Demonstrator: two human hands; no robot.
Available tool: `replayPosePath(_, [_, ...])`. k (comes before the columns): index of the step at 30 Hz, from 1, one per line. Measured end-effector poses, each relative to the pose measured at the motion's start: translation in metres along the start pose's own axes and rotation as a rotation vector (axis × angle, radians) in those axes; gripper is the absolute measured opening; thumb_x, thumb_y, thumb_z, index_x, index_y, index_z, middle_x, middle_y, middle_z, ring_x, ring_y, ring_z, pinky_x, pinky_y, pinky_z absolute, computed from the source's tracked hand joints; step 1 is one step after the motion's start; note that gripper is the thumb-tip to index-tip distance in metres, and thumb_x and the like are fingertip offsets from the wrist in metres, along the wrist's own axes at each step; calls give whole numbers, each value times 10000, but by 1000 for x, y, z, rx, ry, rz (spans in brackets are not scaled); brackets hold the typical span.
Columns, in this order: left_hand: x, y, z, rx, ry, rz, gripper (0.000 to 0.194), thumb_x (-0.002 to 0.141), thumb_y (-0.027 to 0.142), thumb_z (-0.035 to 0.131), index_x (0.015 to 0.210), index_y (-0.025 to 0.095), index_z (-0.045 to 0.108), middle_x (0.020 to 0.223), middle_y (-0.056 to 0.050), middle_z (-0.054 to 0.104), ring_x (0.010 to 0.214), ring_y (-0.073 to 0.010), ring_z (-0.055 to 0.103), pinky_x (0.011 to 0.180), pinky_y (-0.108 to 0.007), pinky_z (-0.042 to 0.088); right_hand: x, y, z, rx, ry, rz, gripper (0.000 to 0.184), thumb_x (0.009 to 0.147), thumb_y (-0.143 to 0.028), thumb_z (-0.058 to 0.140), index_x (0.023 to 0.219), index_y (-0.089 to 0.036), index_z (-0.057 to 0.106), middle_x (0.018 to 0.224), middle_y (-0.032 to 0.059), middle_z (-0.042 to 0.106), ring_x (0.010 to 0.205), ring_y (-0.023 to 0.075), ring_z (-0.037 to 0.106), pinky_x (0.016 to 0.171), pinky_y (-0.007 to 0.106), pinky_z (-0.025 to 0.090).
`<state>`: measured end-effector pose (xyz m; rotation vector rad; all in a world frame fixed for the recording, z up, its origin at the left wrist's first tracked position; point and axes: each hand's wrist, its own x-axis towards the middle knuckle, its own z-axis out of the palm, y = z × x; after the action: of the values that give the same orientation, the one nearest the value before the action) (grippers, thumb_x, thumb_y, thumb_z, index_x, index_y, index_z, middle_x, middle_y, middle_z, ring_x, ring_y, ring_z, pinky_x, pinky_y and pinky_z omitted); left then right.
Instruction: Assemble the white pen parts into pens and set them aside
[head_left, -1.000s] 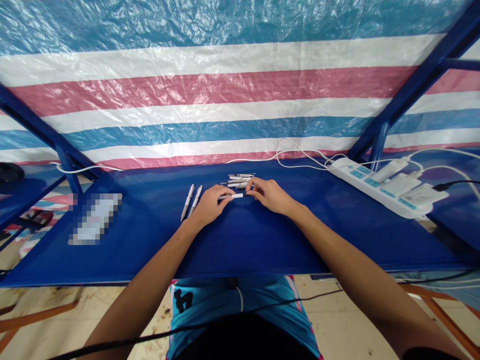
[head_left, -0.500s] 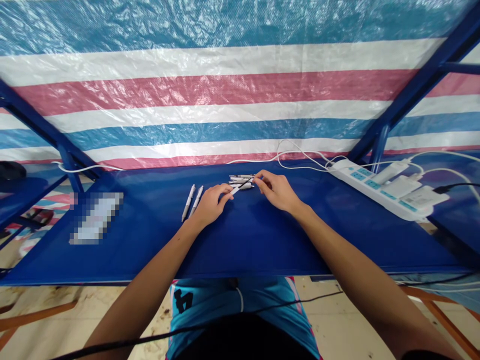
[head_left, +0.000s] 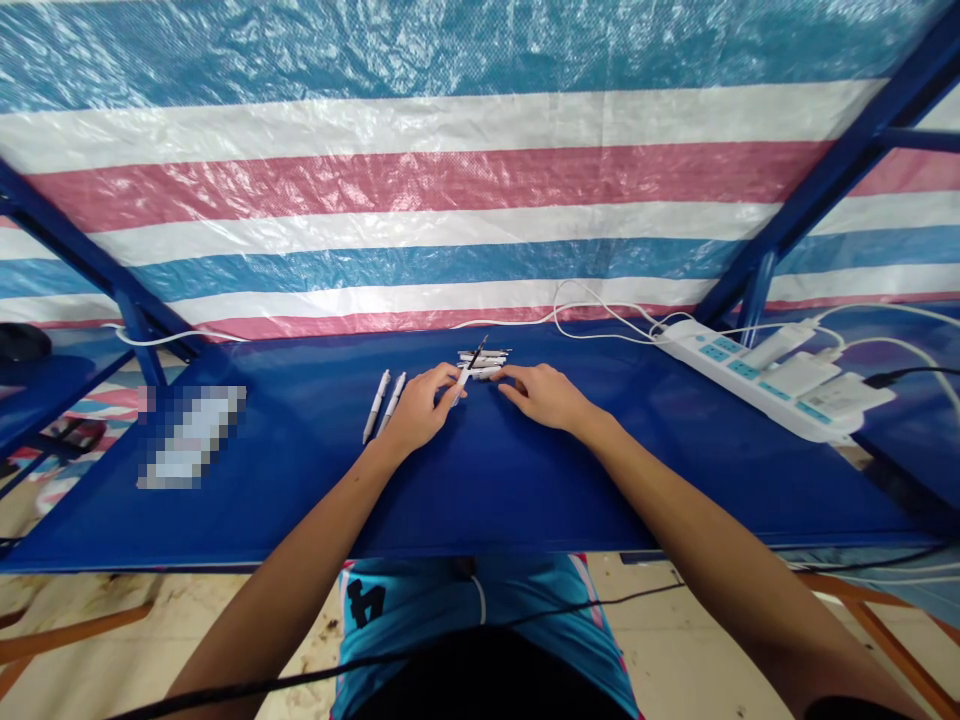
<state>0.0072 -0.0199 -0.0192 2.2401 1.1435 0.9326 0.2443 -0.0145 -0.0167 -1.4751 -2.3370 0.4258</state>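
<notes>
My left hand (head_left: 421, 403) is closed on a white pen (head_left: 466, 369) whose dark inner end sticks up and away from me. My right hand (head_left: 541, 393) lies on the blue table (head_left: 480, 470), fingers stretched toward a small pile of white pen parts (head_left: 486, 356) just behind both hands. Its fingertips touch or nearly touch the nearest piece. Two whole white pens (head_left: 383, 402) lie side by side to the left of my left hand.
A white power strip (head_left: 757, 380) with several chargers and white cables sits at the right rear. A blurred white object (head_left: 191, 436) lies at the left. Blue frame struts (head_left: 825, 170) rise on both sides before a striped tarp.
Both hands held one pen between them a second ago. My right hand has let go and dropped to the table near the pile. The left hand keeps the pen, now tilted up.
</notes>
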Motion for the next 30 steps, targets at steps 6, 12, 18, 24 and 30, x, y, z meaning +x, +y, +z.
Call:
replayPosePath(6, [0,0,1,-5,3,5,144,1010,322,504,1005,231,615,899,-52,803,915,-250,768,931,-385,562,0,2,6,-38,6,-18,309,983,-327,598,1264,-295,723,696,33,687,684,237,643,698,324,455])
replayPosePath(12, [0,-2,2,-18,1,2,149,1005,325,513,1010,225,622,900,-55,802,922,-252,769,928,-387,566,-2,-11,-2,-136,-102,73,301,1014,-354,556,1266,-269,697,783,38,732,786,240,696,736,310,475])
replayPosePath(18, [0,-2,2,-9,-2,5,146,1001,332,517,1006,234,626,889,-50,805,931,-258,770,926,-390,569,-3,-17,-7,-156,-106,71,358,1016,-327,548,1356,-284,653,808,36,744,813,239,705,730,300,470])
replayPosePath(24, [-1,-4,3,-14,0,8,140,995,329,523,999,231,624,891,-54,802,909,-254,773,904,-385,574,0,-9,-1,-93,-84,13,241,958,-248,628,1158,-303,752,692,-10,691,671,181,647,675,268,426])
replayPosePath(30, [0,-5,4,-20,-1,12,139,992,331,526,988,232,622,871,-51,795,878,-250,774,904,-389,575,0,-11,0,-58,-75,-3,144,935,-198,653,1000,-267,760,681,-11,682,639,158,612,641,247,369])
